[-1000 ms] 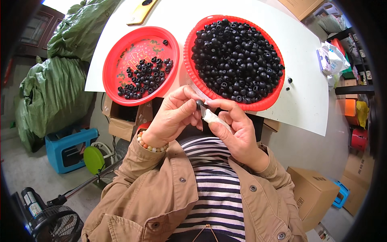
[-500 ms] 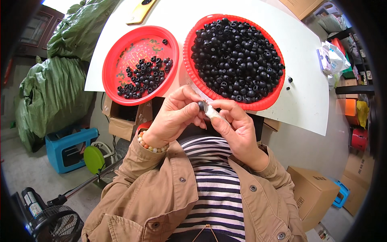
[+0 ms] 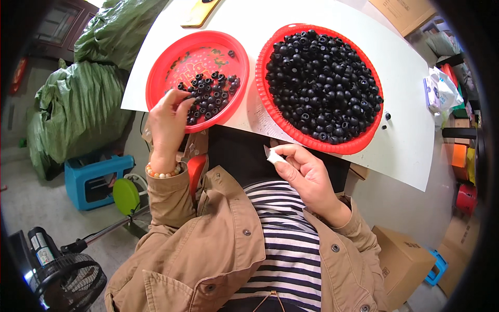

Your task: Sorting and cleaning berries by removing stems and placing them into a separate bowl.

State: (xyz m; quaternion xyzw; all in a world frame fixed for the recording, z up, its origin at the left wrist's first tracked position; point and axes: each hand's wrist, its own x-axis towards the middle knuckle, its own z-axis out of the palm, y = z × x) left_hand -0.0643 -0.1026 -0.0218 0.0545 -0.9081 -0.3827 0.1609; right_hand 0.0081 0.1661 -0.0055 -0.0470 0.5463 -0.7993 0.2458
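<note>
My left hand (image 3: 169, 122) reaches over the near left edge of a shallow red plate (image 3: 156, 65). Its thumb and fingertips are pinched together beside the small round black caps (image 3: 213, 93) lying there; whether a cap sits between them is hidden. In front of the table edge, my right hand (image 3: 306, 174) grips a small blade (image 3: 267, 151) by its white wrapped end, the metal tip pointing up and left. A larger red basin (image 3: 262, 86) to the right is heaped with similar black caps (image 3: 322, 83), many with a round hole.
Both containers stand on a white table (image 3: 405, 140). Two stray black pieces (image 3: 387, 116) lie right of the basin, and a yellow phone (image 3: 200, 13) at the far edge. Green sacks (image 3: 78, 114), a blue stool (image 3: 96, 179) and a fan (image 3: 73, 281) are at left; a cardboard box (image 3: 403, 260) at right.
My left hand has moved left from the blade to the red plate, taking the black cap away from it. My right hand still holds the blade. The whole view has shifted slightly.
</note>
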